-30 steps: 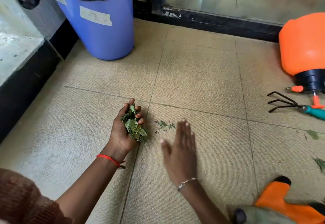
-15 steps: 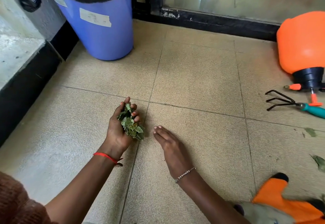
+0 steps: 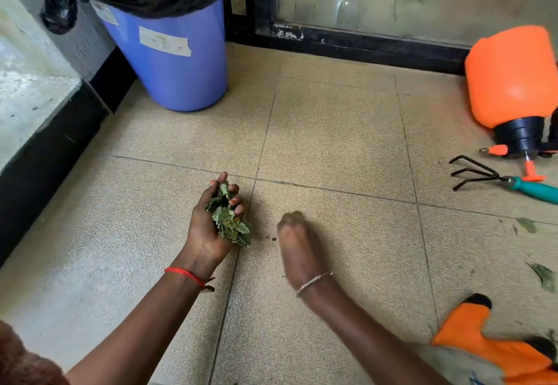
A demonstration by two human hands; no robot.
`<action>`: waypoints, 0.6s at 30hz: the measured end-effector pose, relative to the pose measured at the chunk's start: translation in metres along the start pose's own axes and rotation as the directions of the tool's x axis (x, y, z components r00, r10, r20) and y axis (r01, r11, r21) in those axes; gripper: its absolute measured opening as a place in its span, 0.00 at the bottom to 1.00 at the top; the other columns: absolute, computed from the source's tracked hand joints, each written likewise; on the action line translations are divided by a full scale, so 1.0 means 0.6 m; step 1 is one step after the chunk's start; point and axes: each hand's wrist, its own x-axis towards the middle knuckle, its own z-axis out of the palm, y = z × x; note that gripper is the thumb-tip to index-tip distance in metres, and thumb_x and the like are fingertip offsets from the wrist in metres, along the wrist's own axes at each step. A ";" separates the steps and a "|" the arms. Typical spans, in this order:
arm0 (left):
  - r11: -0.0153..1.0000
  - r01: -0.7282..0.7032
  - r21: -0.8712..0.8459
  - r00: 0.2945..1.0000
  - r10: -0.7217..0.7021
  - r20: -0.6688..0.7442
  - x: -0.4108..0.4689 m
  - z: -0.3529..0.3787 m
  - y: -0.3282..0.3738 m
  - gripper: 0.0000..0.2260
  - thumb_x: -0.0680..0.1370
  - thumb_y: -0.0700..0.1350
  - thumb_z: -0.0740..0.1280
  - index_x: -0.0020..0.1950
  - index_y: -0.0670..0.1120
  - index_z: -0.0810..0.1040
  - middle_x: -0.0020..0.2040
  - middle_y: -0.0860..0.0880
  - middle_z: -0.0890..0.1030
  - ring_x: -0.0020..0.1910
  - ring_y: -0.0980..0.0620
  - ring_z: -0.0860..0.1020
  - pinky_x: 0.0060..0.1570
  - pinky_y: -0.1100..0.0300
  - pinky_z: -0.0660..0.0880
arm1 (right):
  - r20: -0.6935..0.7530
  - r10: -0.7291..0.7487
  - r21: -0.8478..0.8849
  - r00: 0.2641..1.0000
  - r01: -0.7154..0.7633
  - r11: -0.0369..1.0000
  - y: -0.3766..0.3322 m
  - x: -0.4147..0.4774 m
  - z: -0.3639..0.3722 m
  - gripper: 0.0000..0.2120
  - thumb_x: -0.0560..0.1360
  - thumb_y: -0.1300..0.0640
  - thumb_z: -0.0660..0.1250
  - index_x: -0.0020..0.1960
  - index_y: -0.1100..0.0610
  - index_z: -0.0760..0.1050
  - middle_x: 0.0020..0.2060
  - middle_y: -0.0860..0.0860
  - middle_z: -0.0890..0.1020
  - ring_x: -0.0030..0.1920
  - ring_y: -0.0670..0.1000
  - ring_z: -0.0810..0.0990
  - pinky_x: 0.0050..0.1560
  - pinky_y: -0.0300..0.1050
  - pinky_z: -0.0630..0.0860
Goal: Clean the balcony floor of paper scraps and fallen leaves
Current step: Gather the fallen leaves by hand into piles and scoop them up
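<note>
Low in the centre of the frame, the left hand [image 3: 211,227] is cupping a loose bunch of green leaves [image 3: 229,221], fingers curled around it but not sealing it, so pieces are sticking out past the palm. Just to its right, the right hand [image 3: 297,242] is blurring with its fingers bunched together; whether it is pinching any scrap I cannot tell. The likely trouble is spillage: the bunch is sitting open-topped, and carrying it to the blue bin [image 3: 178,61] in the upper left could be shedding bits across the tiled floor [image 3: 332,143]. A tiny crumb [image 3: 274,238] is lying between the hands and could be missed. More stray leaves [image 3: 543,276] are lying at the right edge, near the orange glove [image 3: 489,345], well away from both hands. The hand rake [image 3: 495,177] and orange sprayer [image 3: 513,76] are lying at the right. The bin's pale label [image 3: 164,40] is carrying print too small to read.
</note>
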 end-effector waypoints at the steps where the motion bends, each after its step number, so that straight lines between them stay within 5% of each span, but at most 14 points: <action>1: 1.000 0.004 0.009 1.000 -0.004 0.007 0.000 -0.002 0.000 0.09 0.78 0.45 0.61 0.42 0.47 0.80 0.33 0.51 0.74 0.25 0.56 0.70 0.23 0.66 0.69 | -0.073 0.144 0.134 0.987 -0.134 0.982 0.013 0.011 -0.012 0.10 0.75 0.72 0.61 0.51 0.64 0.78 0.52 0.55 0.79 0.47 0.48 0.77 0.47 0.34 0.77; 3: 1.000 0.009 0.020 0.998 -0.010 0.056 -0.001 -0.004 0.000 0.03 0.67 0.44 0.73 0.39 0.47 0.83 0.33 0.51 0.75 0.25 0.56 0.71 0.23 0.66 0.70 | -0.080 0.491 0.542 0.867 -0.376 0.752 0.044 0.031 -0.036 0.05 0.72 0.70 0.67 0.44 0.64 0.81 0.43 0.55 0.83 0.38 0.47 0.79 0.35 0.28 0.76; 4: 1.000 0.010 0.022 0.996 -0.012 0.089 0.001 -0.008 -0.001 0.10 0.60 0.43 0.78 0.39 0.47 0.84 0.34 0.51 0.76 0.26 0.56 0.71 0.24 0.65 0.70 | 0.023 0.595 0.774 0.803 -0.391 0.498 0.058 0.035 -0.053 0.04 0.69 0.71 0.70 0.42 0.65 0.81 0.40 0.56 0.84 0.37 0.49 0.80 0.34 0.28 0.76; 6: 0.999 0.037 0.026 0.991 -0.040 0.128 0.005 -0.013 -0.003 0.19 0.51 0.43 0.83 0.39 0.48 0.84 0.34 0.51 0.76 0.26 0.55 0.71 0.24 0.65 0.71 | 0.261 0.584 0.954 0.769 -0.298 -0.034 0.071 0.029 -0.085 0.05 0.66 0.74 0.70 0.40 0.66 0.79 0.37 0.58 0.83 0.36 0.52 0.82 0.40 0.33 0.79; 8: 0.999 0.047 0.023 0.990 -0.049 0.130 0.002 -0.003 -0.011 0.19 0.53 0.43 0.82 0.41 0.47 0.83 0.34 0.50 0.75 0.25 0.55 0.71 0.23 0.66 0.71 | 0.327 0.493 0.945 0.806 -0.262 -0.197 0.062 0.018 -0.103 0.06 0.66 0.74 0.70 0.41 0.67 0.79 0.38 0.59 0.83 0.36 0.51 0.83 0.44 0.36 0.80; 10: 0.997 0.067 0.029 0.995 -0.069 0.068 -0.006 0.015 -0.025 0.11 0.64 0.43 0.74 0.44 0.47 0.79 0.34 0.50 0.74 0.24 0.55 0.70 0.22 0.67 0.70 | 0.250 0.432 0.968 0.867 -0.232 -0.093 0.036 0.012 -0.108 0.06 0.65 0.73 0.71 0.41 0.65 0.80 0.38 0.58 0.84 0.39 0.51 0.84 0.44 0.36 0.80; 13: 0.992 0.122 0.012 0.992 -0.122 -0.022 -0.006 0.016 -0.043 0.06 0.77 0.45 0.61 0.47 0.48 0.77 0.32 0.49 0.76 0.25 0.55 0.72 0.25 0.66 0.71 | -0.016 0.360 0.924 0.933 -0.123 0.361 -0.022 0.009 -0.102 0.06 0.65 0.70 0.74 0.40 0.61 0.82 0.37 0.53 0.85 0.38 0.49 0.83 0.41 0.34 0.78; 15: 0.985 0.172 0.004 0.985 -0.172 -0.021 -0.010 0.021 -0.049 0.07 0.80 0.46 0.60 0.48 0.49 0.77 0.34 0.48 0.81 0.30 0.52 0.78 0.30 0.63 0.77 | -0.187 0.251 0.800 0.950 -0.001 0.600 -0.056 0.010 -0.089 0.06 0.66 0.69 0.74 0.39 0.61 0.83 0.37 0.50 0.85 0.36 0.45 0.82 0.40 0.36 0.79; 18: 0.983 0.176 -0.055 0.984 -0.175 0.018 -0.021 0.034 -0.054 0.04 0.74 0.41 0.63 0.46 0.46 0.76 0.30 0.49 0.81 0.28 0.53 0.81 0.25 0.63 0.76 | -0.323 0.092 0.603 0.942 0.130 0.787 -0.079 0.017 -0.070 0.06 0.67 0.71 0.72 0.41 0.63 0.84 0.40 0.53 0.85 0.42 0.46 0.82 0.46 0.37 0.78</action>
